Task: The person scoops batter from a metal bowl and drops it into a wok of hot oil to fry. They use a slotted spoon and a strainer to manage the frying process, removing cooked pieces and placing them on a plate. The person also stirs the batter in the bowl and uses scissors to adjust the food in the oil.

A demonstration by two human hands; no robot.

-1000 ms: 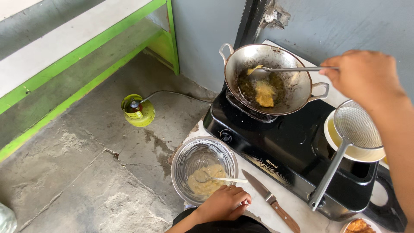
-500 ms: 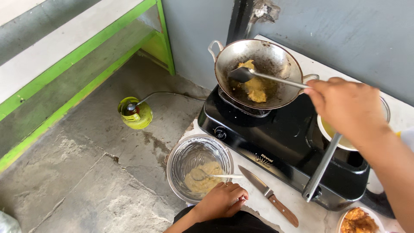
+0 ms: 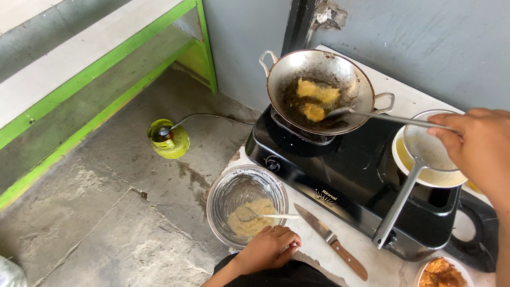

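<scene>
spatula: i saw a long metal spatula [image 3: 372, 115] gripped at its handle end by my right hand [image 3: 478, 146], its blade end resting inside the wok among the frying pieces.
right hand: fingers were curled tight around the spatula handle, to the right of the wok and above the strainer.
wok: a round metal wok [image 3: 319, 90] with two loop handles sat on the left burner of the black stove [image 3: 350, 180]; dark oil and three yellow fritters [image 3: 313, 98] lay in it.
left hand: my left hand [image 3: 268, 248] rested at the near rim of the steel bowl, in front of the wok; fingers were bent and closed narrow, and i could not tell whether they pinched the spoon handle.
bowl: a steel mixing bowl [image 3: 223, 191] stood on the counter in front of the stove, with pale batter [image 3: 249, 220] and a spoon [image 3: 265, 216] in it.
knife: a wooden-handled knife [image 3: 332, 240] lay just right of the bowl, against the stove's front edge.
strainer: a mesh skimmer [image 3: 425, 151] rested over a white bowl [image 3: 419, 178] right of the wok, its handle slanting toward me.
plate: fried pieces on a plate [image 3: 441, 271] sat at the near right, well apart from the wok.
gas cylinder: a yellow-green cylinder [image 3: 169, 139] stood on the concrete floor left of the wok, its hose running toward the stove.
</scene>
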